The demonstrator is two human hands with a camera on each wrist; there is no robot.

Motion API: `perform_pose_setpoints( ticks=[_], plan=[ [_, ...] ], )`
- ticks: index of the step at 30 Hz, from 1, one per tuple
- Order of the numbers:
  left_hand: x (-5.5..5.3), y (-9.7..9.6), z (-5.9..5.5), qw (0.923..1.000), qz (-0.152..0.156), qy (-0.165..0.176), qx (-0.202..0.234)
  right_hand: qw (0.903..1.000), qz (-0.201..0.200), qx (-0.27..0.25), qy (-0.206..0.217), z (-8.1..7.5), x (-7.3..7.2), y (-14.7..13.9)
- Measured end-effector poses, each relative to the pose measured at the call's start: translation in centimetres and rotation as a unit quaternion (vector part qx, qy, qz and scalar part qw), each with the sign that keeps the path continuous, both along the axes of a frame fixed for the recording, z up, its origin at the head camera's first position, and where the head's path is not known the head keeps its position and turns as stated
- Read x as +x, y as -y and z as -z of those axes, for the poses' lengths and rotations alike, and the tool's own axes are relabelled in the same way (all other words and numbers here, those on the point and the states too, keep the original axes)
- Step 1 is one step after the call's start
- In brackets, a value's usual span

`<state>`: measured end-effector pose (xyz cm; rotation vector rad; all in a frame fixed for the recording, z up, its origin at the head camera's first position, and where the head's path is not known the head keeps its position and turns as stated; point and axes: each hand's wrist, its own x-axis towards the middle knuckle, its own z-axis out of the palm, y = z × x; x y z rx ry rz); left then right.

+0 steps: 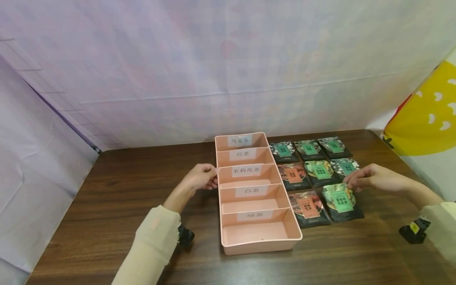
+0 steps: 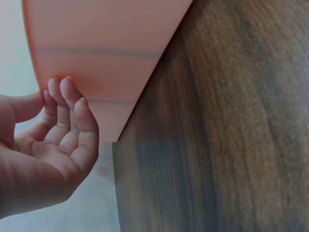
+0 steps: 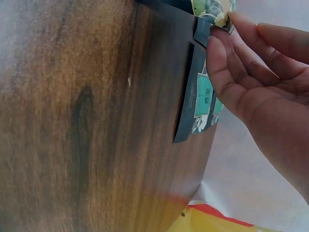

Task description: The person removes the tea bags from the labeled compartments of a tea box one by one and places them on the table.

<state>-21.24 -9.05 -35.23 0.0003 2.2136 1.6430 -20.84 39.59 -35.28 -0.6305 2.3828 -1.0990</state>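
A long pink divided box stands on the table, with a white Chinese label in each compartment. My left hand pinches its left rim, thumb on top; in the left wrist view the curled fingers lie against the outer wall. To the right of the box, my right hand pinches the top edge of a black tea packet with a green label. That packet is tilted, its top edge raised. In the right wrist view, thumb and fingertips meet at the packet's corner.
More flat tea packets lie in rows beside the box, among them orange-labelled ones and a green-labelled one. Behind the wooden table hangs a pale curtain; a yellow cloth hangs at the right.
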Motion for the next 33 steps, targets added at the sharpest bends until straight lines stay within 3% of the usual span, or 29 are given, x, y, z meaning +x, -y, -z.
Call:
perform_pose_setpoints(
  ticks=[11, 18, 33],
  plan=[
    [0.0, 0.0, 0.0, 1.0, 0.001, -0.001, 0.001, 0.9988, 0.026, 0.028, 0.032, -0.1, 0.1, 0.1],
    [0.0, 0.1, 0.1, 1.0, 0.003, -0.003, 0.001, 0.9991, 0.014, 0.024, 0.032, -0.4, 0.0, 0.2],
    [0.0, 0.1, 0.1, 1.0, 0.003, 0.0, 0.002, 0.9992, 0.033, 0.006, 0.022, -1.6, -0.6, 2.3]
  ],
)
